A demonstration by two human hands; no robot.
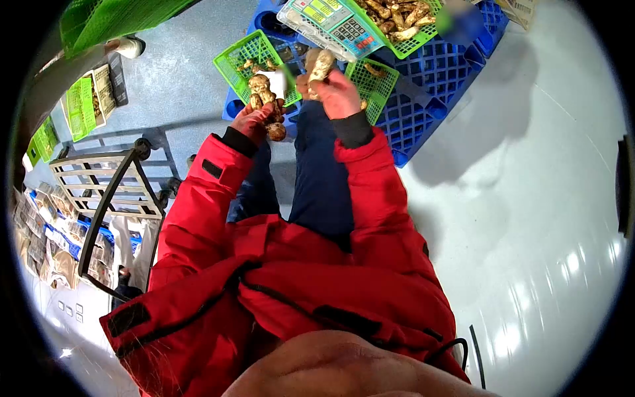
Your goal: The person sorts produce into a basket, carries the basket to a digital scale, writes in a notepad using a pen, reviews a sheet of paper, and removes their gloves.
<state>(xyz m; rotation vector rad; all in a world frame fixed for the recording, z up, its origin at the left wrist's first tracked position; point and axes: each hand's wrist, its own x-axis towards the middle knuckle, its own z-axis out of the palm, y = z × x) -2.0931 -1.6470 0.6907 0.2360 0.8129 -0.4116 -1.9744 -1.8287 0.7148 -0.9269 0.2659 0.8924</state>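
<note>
My L hand (pixel 251 122) was curled round a few mushrooms (pixel 267 96) by the L green basket (pixel 246 47); my R hand (pixel 339 96) pinched 1 pale mushroom (pixel 322 66) nr the scale (pixel 361 41). Basket & scale sat w/ the blue pallet (pixel 436 73) under 'em.

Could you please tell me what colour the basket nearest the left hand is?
That basket is green, clearest in the head view.

The left arm (pixel 202 192) and the right arm (pixel 372 185) reach forward; the left hand (pixel 251 123) and the right hand (pixel 342 97) are both curled in grip.
</note>
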